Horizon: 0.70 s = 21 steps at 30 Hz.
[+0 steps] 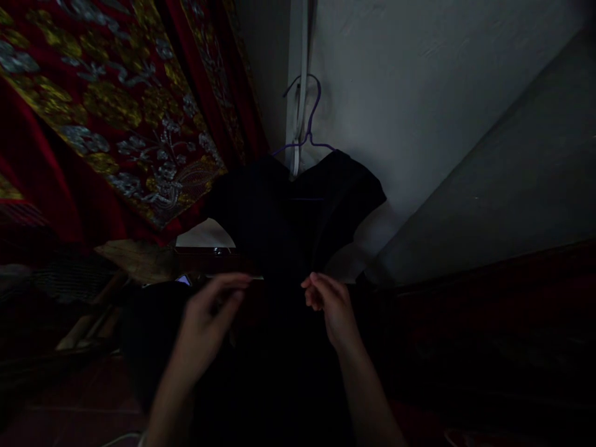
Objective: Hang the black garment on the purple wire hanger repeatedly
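A dark, nearly black garment with short sleeves and an open neckline (pixel 270 211) hangs on a thin purple hanger (pixel 313 115). In front of its left side is my left hand (pixel 209 316), slightly blurred, with thumb and fingers drawn together in a pinch. My right hand (pixel 330 304) is level with it on the other side, its fingers curled in and closed. Both hands are at the garment's waist height. It is too dark to make out what lies between the fingertips, or whether the cloth is in them.
Red cloth with gold and silver embroidery (pixel 116 105) hangs at the left. Behind the hanger, a pale pipe or cord (pixel 302 56) runs down the grey wall (pixel 400 81). A small lit screen (pixel 184 280) shows low at the left, and tiled floor (pixel 79 422) below.
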Each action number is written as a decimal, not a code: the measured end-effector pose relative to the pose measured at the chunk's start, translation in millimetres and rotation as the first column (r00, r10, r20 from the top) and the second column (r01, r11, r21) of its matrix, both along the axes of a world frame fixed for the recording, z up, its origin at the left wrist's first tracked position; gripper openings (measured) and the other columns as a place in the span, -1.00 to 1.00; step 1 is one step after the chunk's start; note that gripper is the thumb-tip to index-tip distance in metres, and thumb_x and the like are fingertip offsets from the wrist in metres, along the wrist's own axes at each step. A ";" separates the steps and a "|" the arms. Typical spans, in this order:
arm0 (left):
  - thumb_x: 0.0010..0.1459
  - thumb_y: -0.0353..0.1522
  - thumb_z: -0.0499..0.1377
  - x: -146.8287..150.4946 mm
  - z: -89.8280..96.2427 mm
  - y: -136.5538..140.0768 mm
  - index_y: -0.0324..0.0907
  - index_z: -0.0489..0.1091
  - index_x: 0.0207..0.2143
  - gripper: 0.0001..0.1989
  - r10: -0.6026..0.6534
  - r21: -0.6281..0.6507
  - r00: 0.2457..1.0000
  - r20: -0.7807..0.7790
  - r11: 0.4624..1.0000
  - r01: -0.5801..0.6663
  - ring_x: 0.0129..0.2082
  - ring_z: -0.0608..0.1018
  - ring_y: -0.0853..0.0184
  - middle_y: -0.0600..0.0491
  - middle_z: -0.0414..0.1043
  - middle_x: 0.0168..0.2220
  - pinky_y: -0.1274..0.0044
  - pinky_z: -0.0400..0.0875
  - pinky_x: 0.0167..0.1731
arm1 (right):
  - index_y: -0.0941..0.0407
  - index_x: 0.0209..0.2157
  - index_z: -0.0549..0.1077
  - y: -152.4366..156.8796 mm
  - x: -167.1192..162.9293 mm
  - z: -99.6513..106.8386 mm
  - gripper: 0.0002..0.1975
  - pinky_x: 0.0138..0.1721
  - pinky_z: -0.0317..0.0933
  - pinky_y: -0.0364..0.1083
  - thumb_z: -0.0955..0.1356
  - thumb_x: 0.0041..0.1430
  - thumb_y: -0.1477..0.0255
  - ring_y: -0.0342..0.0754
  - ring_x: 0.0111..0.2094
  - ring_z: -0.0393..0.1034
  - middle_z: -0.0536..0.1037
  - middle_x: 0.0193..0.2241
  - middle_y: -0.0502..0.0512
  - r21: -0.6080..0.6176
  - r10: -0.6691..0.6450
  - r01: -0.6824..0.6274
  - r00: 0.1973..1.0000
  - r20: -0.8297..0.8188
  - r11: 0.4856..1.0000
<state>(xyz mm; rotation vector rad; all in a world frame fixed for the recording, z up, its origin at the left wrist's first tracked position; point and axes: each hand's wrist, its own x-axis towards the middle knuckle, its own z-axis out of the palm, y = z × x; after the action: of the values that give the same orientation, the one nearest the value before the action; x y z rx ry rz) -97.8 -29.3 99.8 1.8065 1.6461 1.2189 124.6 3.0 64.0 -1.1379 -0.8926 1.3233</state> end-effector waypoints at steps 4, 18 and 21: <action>0.13 -0.44 0.12 80.3 -44.6 36.9 -0.17 0.45 -0.05 -0.69 -0.313 -0.073 0.937 0.157 0.942 0.327 -0.21 0.61 0.26 -0.04 0.59 -0.18 0.47 0.48 -0.16 | 0.16 -0.53 0.54 -9.4 -3.7 -0.3 -0.60 -0.63 -0.03 -0.20 0.41 0.08 0.09 -0.23 -0.70 0.14 0.37 -0.74 -0.01 0.011 0.051 -0.051 0.999 0.002 0.999; 0.32 -0.25 0.06 103.2 -102.9 43.7 -0.20 0.46 -0.41 -0.69 -0.187 0.011 0.954 0.235 0.982 0.189 -0.48 0.54 0.30 0.02 0.51 -0.47 0.54 0.32 -0.43 | 0.20 -0.59 0.53 62.5 -19.0 48.6 -0.70 -0.70 -0.18 -0.21 0.41 -0.04 0.23 -0.28 -0.77 0.03 0.30 -0.79 -0.06 0.063 -0.043 0.048 0.996 -0.080 0.997; 0.33 -0.22 0.04 117.9 -126.4 50.5 -0.19 0.41 -0.49 -0.63 -0.215 -0.024 0.955 0.203 0.974 0.225 -0.50 0.54 0.28 0.00 0.48 -0.52 0.53 0.30 -0.46 | 0.21 -0.60 0.51 102.0 -10.0 92.9 -0.79 -0.71 -0.19 -0.24 0.39 -0.04 0.36 -0.30 -0.75 0.04 0.33 -0.77 -0.06 0.117 -0.113 0.130 0.983 -0.143 0.985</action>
<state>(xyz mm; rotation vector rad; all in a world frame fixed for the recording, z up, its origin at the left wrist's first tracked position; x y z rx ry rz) 20.0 21.2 -26.6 1.7239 1.3139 1.2075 114.6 105.0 157.0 -0.9775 -0.7829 1.2120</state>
